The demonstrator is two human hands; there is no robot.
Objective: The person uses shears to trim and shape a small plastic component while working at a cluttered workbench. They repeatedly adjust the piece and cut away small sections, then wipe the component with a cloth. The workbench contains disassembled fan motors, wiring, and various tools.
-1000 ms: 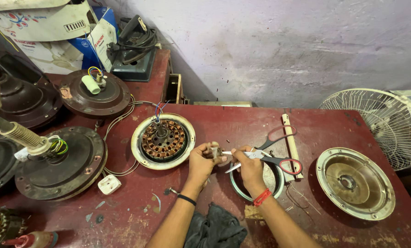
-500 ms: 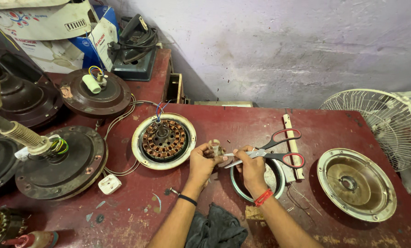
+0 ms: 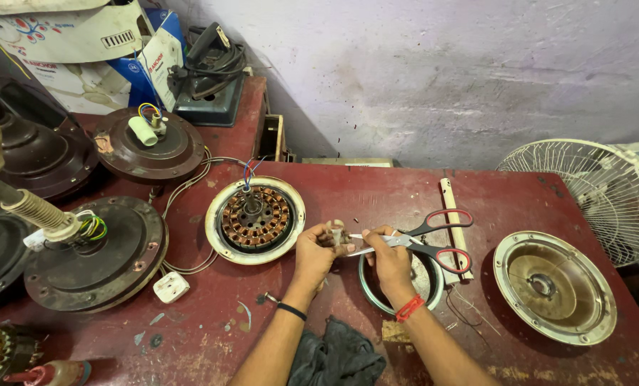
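Head view: left hand (image 3: 313, 250) pinches a small part (image 3: 336, 234); right hand (image 3: 391, 259) grips scissors (image 3: 433, 239), whose blades risk nicking fingertips.

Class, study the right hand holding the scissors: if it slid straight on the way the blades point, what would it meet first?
Probably the small part pinched in the left hand; the scissors in the right hand already point at it.

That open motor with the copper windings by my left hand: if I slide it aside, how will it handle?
The wound motor looks heavy: dense copper coils. Lying flat, it should slide, not roll. Its wires trail leftward and may drag.
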